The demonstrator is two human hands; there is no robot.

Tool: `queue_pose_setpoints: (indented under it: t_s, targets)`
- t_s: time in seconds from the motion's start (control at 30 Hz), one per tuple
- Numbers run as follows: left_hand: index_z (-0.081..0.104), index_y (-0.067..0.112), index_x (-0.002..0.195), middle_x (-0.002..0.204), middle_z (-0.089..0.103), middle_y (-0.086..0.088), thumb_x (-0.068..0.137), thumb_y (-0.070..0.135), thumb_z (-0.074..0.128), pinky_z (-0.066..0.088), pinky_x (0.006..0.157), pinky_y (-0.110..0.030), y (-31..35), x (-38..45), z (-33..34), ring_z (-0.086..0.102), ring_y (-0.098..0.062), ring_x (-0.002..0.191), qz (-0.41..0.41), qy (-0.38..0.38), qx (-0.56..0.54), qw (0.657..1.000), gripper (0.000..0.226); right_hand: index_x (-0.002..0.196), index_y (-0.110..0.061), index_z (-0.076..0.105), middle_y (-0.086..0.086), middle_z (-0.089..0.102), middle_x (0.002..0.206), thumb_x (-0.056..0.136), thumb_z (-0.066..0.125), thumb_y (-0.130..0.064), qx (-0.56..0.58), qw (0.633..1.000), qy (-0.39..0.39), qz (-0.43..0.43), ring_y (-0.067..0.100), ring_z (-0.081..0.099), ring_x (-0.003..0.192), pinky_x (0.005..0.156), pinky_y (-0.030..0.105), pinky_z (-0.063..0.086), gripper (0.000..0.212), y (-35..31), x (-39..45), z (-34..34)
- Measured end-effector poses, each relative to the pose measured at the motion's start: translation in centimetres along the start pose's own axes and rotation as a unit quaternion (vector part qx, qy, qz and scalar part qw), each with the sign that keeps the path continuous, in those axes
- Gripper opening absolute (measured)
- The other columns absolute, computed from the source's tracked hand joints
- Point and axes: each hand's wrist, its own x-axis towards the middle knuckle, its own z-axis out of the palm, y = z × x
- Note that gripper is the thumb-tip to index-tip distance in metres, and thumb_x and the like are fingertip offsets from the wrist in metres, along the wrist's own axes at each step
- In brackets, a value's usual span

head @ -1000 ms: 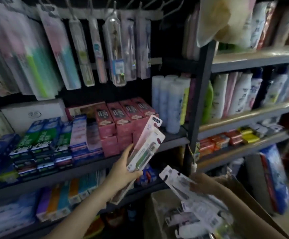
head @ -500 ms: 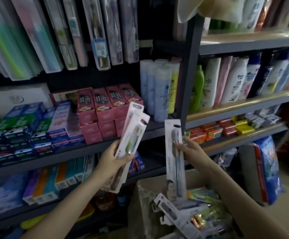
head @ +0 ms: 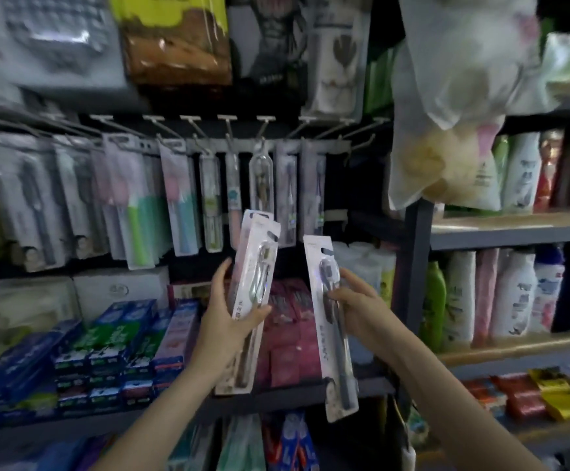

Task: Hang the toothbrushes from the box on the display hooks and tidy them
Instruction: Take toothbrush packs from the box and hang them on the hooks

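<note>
Left hand [head: 232,316] grips a small stack of toothbrush packs [head: 254,290], thumb across the front, fingers curled behind; 2 cards show at the top edge, possibly more behind. Right hand [head: 356,305] pinches a single grey-brush pack [head: 331,329] about a third of the way down its card, fingers wrapped round the right edge. Both held upright, tops tilted toward 12 o'clock, hang holes uppermost.

Display hooks [head: 229,125] run in a row at 12 o'clock from the hands, well above the held packs. Hung toothbrush packs [head: 260,180] fill the row from 9 to about 12 o'clock. The hooks toward 1 o'clock [head: 361,130] look bare. The source box is out of view.

Frame blurred; hook tips hard to resolve.

Risks, as judged:
- The single pack is held low with a long card above the grip. The top could flex on meeting the hook, so the hole misses the tip.
- The left stack is loosely fanned. Any shift in thumb pressure while attention goes right could let a card slide out onto the boxed goods on the shelf [head: 188,407] at 6 o'clock.
- A white plastic bag [head: 453,107] hangs at 2 o'clock, near the bare hooks. A rising forearm could brush it.
- Neighbouring hung packs sit close together; a sideways nudge could set them askew.
</note>
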Motion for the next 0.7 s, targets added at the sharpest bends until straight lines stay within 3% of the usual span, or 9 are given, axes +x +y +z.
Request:
queue_pose_setpoints:
  t_s: [0.13,0.3,0.37,0.43,0.57,0.7]
  targets:
    - [0.013,0.039,0.142,0.142,0.015,0.026,0.086,0.028,0.059,0.019,0.105,-0.022,1.7,1.4,-2.0,0.017,0.007,0.129,0.062,0.027,0.006,0.998,0.073,0.123,-0.015,0.055,0.008,0.062,0.085,0.089,0.046,0.011,-0.004,0.999,-0.015,-0.05,0.012,0.062,0.065,0.057,0.023,0.051,0.043,-2.2,2.9,1.9]
    - [0.001,0.052,0.133,0.132,0.004,0.043,0.091,0.029,0.049,0.012,0.107,-0.023,1.2,2.4,-3.5,0.008,0.01,0.129,0.071,0.041,0.029,0.996,0.068,0.12,-0.007,0.047,0.01,0.065,0.078,0.084,0.063,0.001,0.011,0.994,0.093,-0.052,0.015,0.064,0.06,0.058,0.026,0.052,0.04,-2.1,5.7,2.3]
    - [-0.002,0.05,0.136,0.123,0.005,0.046,0.093,0.026,0.047,0.012,0.105,-0.023,1.2,3.0,-3.5,0.009,0.013,0.124,0.071,0.027,0.043,0.996,0.07,0.114,-0.004,0.051,0.013,0.066,0.086,0.082,0.068,-0.005,0.013,0.989,0.134,-0.057,0.023,0.067,0.075,0.07,0.032,0.054,0.036,-2.4,7.0,2.0]
    - [-0.005,0.048,0.138,0.127,0.008,0.038,0.095,0.024,0.045,0.013,0.105,-0.023,1.3,3.6,-3.3,0.009,0.012,0.124,0.075,0.011,0.062,0.995,0.07,0.105,-0.009,0.056,0.014,0.066,0.1,0.078,0.074,-0.013,-0.005,0.985,0.163,-0.06,0.029,0.064,0.094,0.084,0.039,0.051,0.033,-2.9,8.1,1.9]
    - [-0.009,0.051,0.134,0.142,-0.001,0.028,0.097,0.024,0.04,0.008,0.106,-0.02,1.9,4.5,-2.7,0.003,0.012,0.127,0.092,-0.01,0.095,0.991,0.067,0.082,-0.011,0.055,0.008,0.067,0.083,0.077,0.074,-0.01,0.001,0.987,0.141,-0.075,0.023,0.064,0.082,0.076,0.034,0.05,0.019,-3.9,9.1,2.4]
    - [-0.009,0.052,0.133,0.14,0.001,0.026,0.098,0.02,0.038,0.008,0.107,-0.022,2.0,5.3,-2.9,0.004,0.01,0.126,0.078,-0.002,0.078,0.994,0.066,0.071,-0.01,0.048,0.005,0.065,0.076,0.079,0.07,-0.004,0.057,0.991,0.104,-0.068,0.018,0.066,0.075,0.064,0.025,0.055,0.024,-4.3,9.3,2.6]
